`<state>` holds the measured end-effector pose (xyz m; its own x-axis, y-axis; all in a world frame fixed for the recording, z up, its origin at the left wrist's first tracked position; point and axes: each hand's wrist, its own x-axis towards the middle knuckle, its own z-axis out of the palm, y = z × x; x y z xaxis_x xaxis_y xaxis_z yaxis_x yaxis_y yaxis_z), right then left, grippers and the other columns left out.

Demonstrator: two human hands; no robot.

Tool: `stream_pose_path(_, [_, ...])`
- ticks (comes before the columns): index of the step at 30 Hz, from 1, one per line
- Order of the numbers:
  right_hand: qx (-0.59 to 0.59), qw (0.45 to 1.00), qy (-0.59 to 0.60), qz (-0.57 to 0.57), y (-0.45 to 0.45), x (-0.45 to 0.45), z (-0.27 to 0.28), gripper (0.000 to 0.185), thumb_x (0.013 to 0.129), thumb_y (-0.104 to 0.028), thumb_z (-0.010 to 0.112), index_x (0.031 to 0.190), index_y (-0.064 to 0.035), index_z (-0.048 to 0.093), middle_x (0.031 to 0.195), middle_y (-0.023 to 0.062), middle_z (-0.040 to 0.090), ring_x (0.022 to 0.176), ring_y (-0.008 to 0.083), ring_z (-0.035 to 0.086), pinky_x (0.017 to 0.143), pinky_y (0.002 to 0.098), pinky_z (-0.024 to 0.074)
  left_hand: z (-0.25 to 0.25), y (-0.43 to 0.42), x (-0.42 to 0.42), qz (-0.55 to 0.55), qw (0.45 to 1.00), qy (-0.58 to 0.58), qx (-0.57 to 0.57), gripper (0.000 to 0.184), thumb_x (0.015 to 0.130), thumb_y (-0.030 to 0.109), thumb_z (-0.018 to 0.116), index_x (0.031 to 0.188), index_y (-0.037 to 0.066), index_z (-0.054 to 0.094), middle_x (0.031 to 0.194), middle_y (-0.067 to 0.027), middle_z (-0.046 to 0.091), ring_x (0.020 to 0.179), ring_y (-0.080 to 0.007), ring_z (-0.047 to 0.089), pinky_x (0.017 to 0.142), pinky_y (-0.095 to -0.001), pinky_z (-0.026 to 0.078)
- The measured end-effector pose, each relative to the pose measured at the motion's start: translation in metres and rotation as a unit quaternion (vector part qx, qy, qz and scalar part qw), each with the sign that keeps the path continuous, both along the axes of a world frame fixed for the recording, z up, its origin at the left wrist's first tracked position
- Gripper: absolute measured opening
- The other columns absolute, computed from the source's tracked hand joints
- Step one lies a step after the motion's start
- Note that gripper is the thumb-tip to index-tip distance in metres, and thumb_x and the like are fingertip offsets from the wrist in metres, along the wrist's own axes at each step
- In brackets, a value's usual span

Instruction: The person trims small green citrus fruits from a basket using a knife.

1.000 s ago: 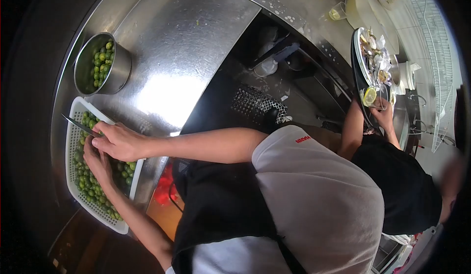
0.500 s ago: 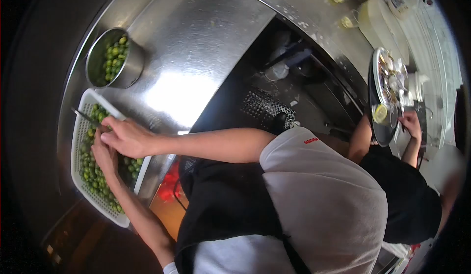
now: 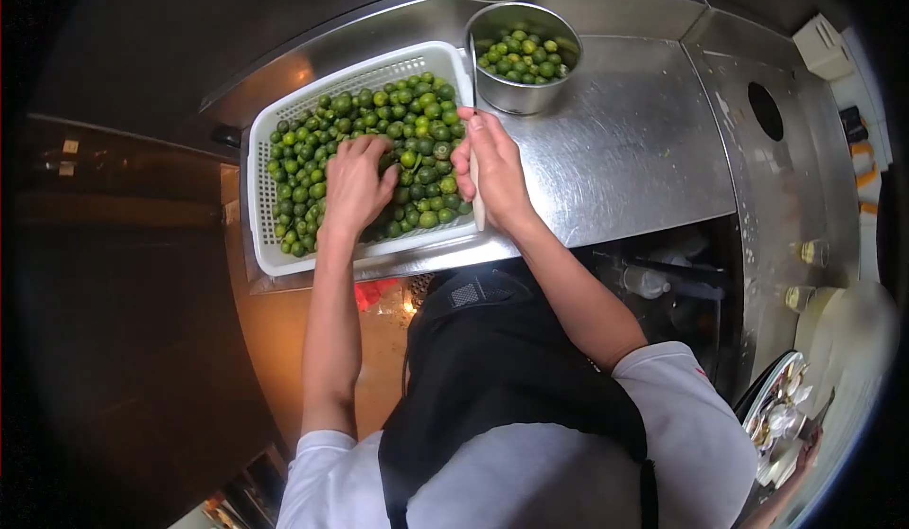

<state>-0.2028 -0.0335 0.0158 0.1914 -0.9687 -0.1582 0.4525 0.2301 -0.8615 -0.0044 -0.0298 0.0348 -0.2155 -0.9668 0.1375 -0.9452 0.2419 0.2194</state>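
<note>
Currently | steel table (image 3: 634,141): bears basket (image 3: 257,202), pot (image 3: 525,97) | right hand (image 3: 499,167): fingers closed on knife handle (image 3: 479,212) | left hand (image 3: 356,182): fingers curled over limes (image 3: 442,150), grip indeterminable | limes, in basket and pot: likely light, firm, slick, rolling; pinch around the middle

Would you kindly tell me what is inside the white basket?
The white basket holds a heap of small green fruits, with the left hand among them. Whatever lies under that hand, and the basket's floor beneath the heap, is hidden.
</note>
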Motion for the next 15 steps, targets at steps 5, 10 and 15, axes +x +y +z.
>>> stream_pose_path(5, [-0.027, 0.999, 0.033, -0.01, -0.001, 0.004, 0.001, 0.047, 0.103, -0.036, 0.036, 0.131, 0.0021, 0.042, 0.065, 0.0019, 0.048, 0.045, 0.0075, 0.042, 0.041, 0.0235, 0.0374, -0.025, -0.029, -0.02, -0.093, 0.986, 0.133, 0.034, 0.034, 0.08, 0.007, 0.064, 0.114, 0.003, 0.061, 0.106, -0.0173, 0.063, 0.096, -0.0373, 0.059, 0.085, -0.0436, 0.048])
stream_pose_path(10, [-0.038, 0.997, 0.057, 0.024, -0.003, 0.01, 0.005, 0.049, 0.104, -0.037, 0.033, 0.129, 0.0035, 0.046, 0.064, 0.0013, 0.046, 0.044, 0.0069, 0.041, 0.041, 0.021, 0.036, -0.023, -0.019, -0.01, 0.069, 0.781, 0.599, 0.162, 0.022, 0.09, 0.008, 0.059, 0.111, 0.001, 0.058, 0.103, -0.0112, 0.066, 0.084, -0.0205, 0.064, 0.07, -0.0311, 0.053])
stream_pose_path(15, [-0.072, 0.991, 0.086, 0.076, -0.005, 0.039, 0.005, 0.044, 0.103, -0.034, 0.037, 0.13, -0.0006, 0.049, 0.062, -0.0012, 0.046, 0.046, 0.006, 0.042, 0.042, 0.0217, 0.0354, -0.013, 0.012, 0.011, 0.065, 0.61, 0.768, 0.184, 0.036, 0.095, 0.005, 0.052, 0.129, -0.004, 0.05, 0.117, -0.0152, 0.062, 0.094, -0.0184, 0.065, 0.074, -0.0275, 0.056])
